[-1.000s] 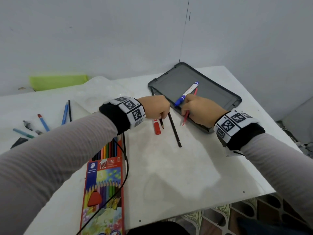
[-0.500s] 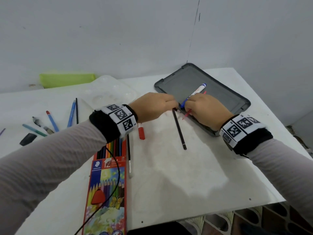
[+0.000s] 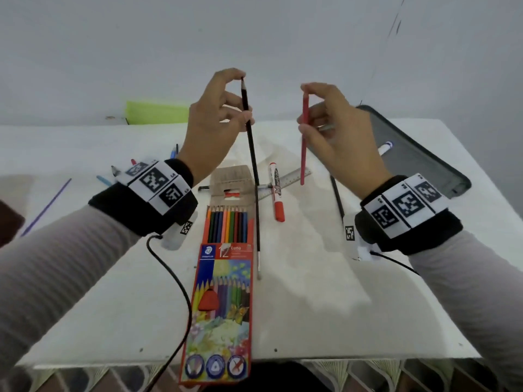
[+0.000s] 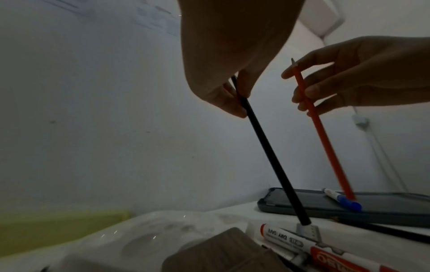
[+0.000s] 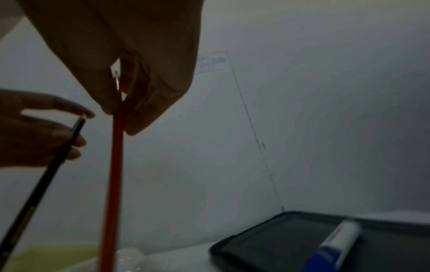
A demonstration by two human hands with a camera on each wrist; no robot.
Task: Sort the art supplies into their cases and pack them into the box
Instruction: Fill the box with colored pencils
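Both hands raised above the desk (image 3: pixel 297 292), each pinching one pencil upright, tips up. Left hand (image 3: pixel 210 123) holds a black pencil (image 3: pixel 250 131), fingers curled round the upper shaft. Right hand (image 3: pixel 336 128) holds a red pencil (image 3: pixel 304 137) the same way. The two pencils are near each other, apart, not touching.

Coloured-pencil case (image 3: pixel 223 292) lies open near centre, flap up, a row of pencils already seated in it. My read: sorting is underway, far from finished.

Still loose on the desk: red dry-erase marker (image 3: pixel 276 193) just right of the case, ruler (image 3: pixel 285 181) under it, thin black brush (image 3: pixel 258 236) beside the case, another dark pencil (image 3: pixel 336 193) by the right wrist, several pens far left (image 3: pixel 110 176). Grey tray-like box (image 3: pixel 424 159) far right holds only a blue-capped marker (image 3: pixel 385 148). Nothing packed as a finished case yet.
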